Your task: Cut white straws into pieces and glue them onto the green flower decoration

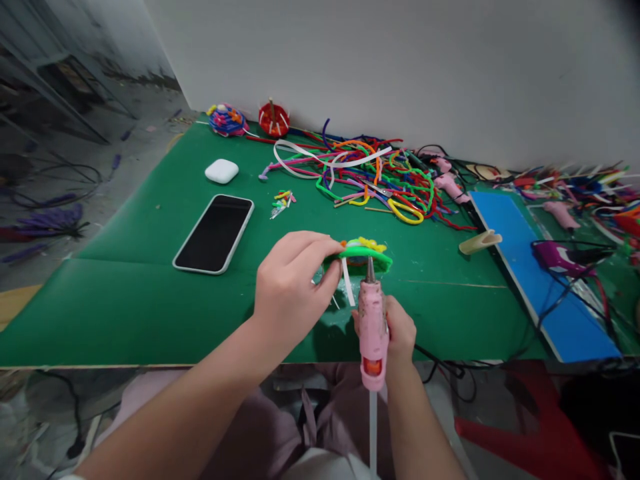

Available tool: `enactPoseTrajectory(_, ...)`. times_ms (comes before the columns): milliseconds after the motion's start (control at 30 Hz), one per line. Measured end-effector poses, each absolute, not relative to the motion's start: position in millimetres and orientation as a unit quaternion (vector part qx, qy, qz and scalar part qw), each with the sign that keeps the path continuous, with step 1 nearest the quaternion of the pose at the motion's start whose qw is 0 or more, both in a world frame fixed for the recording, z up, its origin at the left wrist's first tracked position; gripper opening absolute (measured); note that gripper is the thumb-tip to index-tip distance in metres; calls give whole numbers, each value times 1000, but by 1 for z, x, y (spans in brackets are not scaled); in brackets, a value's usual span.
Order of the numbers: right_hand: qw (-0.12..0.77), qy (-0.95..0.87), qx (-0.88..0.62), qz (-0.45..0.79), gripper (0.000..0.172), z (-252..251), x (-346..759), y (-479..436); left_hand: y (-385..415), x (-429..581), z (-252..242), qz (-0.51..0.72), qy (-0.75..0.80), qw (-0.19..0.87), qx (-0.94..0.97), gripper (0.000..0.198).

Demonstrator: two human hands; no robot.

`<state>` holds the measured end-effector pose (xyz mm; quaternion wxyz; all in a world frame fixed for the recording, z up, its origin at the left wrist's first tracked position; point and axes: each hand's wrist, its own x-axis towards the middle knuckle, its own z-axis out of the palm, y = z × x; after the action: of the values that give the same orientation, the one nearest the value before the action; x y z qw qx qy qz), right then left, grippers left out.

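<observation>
Between the thumb and fingers of my left hand [295, 277] is a green pipe-cleaner piece [367, 253] with yellow and orange fuzzy bits along its top. A white strip [349, 283] hangs down from it. My right hand [400, 327] is wrapped round the handle of a pink hot glue gun [373, 327]. The gun's metal nozzle points away from me and meets the near edge of the green piece; whether it touches cannot be made out. A clear glue stick [373, 427] sticks out of the gun's back end.
On the green table [150, 233] lie a phone [215, 233], a white earbud case [221, 171] and small coloured bits [283, 202]. Tangled pipe cleaners [360, 170] and scissors [405, 211] are behind. A blue board [540, 273] with a purple glue gun [563, 259] and cords is right.
</observation>
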<state>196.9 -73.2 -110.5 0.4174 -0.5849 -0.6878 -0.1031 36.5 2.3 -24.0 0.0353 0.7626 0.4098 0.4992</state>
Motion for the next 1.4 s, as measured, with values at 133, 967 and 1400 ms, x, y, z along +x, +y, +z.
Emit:
enactPoseTrajectory(133,421,-691,-577,-111,15,-112,198,-73,2,37,-24,500,409,36,763,10)
enactPoseTrajectory(967,419,-694,-575,-112,14,-109,197,-73,1,37,-23,495,412,42,764,10)
enactPoseTrajectory(1400,439,-680,-582,-87,11,-110,199,-76,2,35,-23,489,416,47,765,11)
